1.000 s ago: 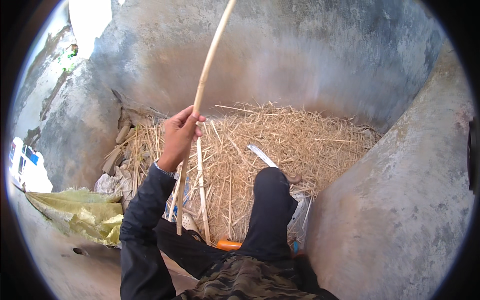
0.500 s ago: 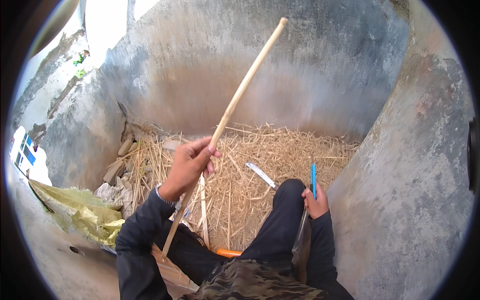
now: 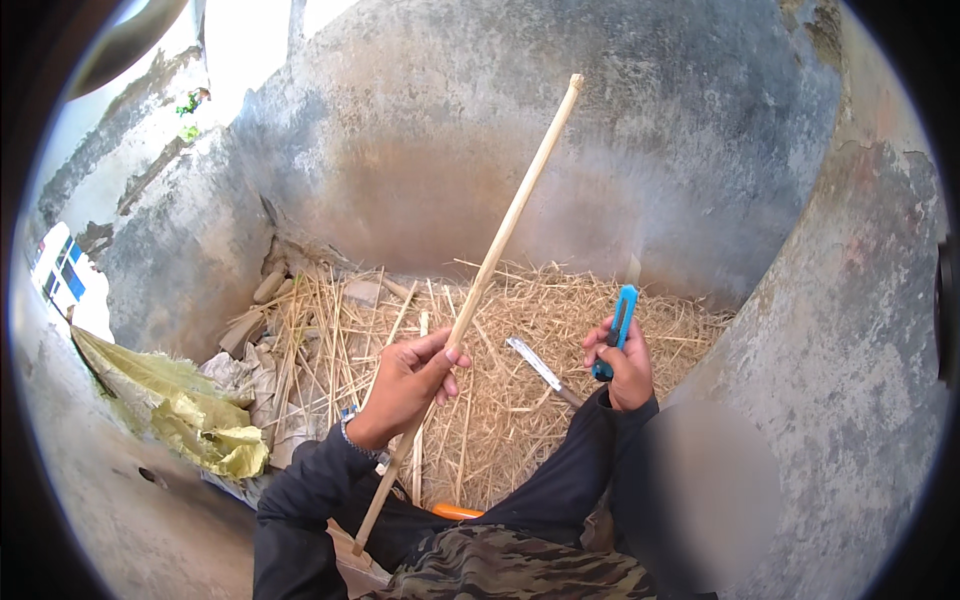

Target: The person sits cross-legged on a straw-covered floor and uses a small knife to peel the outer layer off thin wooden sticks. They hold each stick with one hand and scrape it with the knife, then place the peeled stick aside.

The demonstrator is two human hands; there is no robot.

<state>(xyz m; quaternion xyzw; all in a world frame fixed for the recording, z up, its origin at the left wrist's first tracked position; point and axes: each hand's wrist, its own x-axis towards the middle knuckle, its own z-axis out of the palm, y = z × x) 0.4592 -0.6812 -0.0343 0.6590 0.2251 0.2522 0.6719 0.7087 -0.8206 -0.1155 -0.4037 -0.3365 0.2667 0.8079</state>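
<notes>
Left hand (image 3: pixel 408 388) gripping stick (image 3: pixel 518 208)
Right hand (image 3: pixel 630 374), at three o'clock, is gripping a cutter (image 3: pixel 623 313) (blade (image 3: pixel 633 268) seemingly bare); a slip could nick skin

Head-worn fisheye view, facing downward

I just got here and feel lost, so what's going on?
Someone holds a long pale stick slantwise in the left hand and a blue utility knife, blade up, in the right hand. The knife is apart from the stick. Dry straw-like litter lies spread beyond the bent legs.
</notes>
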